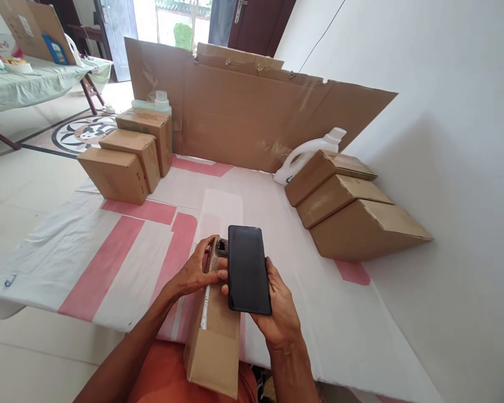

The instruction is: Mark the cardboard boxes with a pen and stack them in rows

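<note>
My right hand is closed round a black smartphone, its dark screen facing up towards me. My left hand grips a thin, see-through piece with a dark round ring, apparently a phone case. This lies over the far end of a long cardboard box, and the phone partly hides it. The left fingertips reach the phone's left edge. The box extends from my lap over the table's near edge, with a white label strip on its top.
The table has a white and pink cloth. Cardboard boxes stand at left and right, beside a white jug and a capped bottle. A tall cardboard sheet stands behind. A white wall borders the right.
</note>
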Motion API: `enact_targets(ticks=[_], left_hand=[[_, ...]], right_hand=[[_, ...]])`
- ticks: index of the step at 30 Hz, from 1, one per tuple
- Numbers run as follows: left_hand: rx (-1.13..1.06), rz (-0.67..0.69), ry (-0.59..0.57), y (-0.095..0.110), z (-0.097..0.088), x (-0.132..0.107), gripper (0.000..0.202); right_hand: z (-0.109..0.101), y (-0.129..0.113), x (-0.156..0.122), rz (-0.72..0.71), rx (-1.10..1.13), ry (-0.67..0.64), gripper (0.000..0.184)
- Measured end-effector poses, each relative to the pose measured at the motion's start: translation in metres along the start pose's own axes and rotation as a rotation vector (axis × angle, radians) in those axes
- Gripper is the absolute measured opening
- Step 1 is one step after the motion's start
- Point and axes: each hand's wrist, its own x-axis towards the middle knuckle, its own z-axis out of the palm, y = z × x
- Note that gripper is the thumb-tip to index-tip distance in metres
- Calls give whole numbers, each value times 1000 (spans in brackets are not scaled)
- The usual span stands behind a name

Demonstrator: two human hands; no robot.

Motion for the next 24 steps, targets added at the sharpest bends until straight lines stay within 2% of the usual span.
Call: enact_targets(ticks=[4,8,15,17,19,24], left_hand=[[-33,8,-15,-1,-2,0,96],[-26,0,-5,-1,-2,0,95],[-46,-28,-9,4,-1,-1,90],[-80,-32,-25,5,-2,-1,92],[-105,-28,-35,6,-2,-1,94],[-85,-47,-20,5,-2,-1,96]], right_hand=[[1,5,6,38,37,12,43],[0,2,6,72,27,-21,46],[-1,-4,1,42,-6,-3,50],[-10,-12,-5,-24,-46,65,53],[-27,-21,-10,-115,-141,197,57],[-94,-21,-8,-214,-602,588,64]])
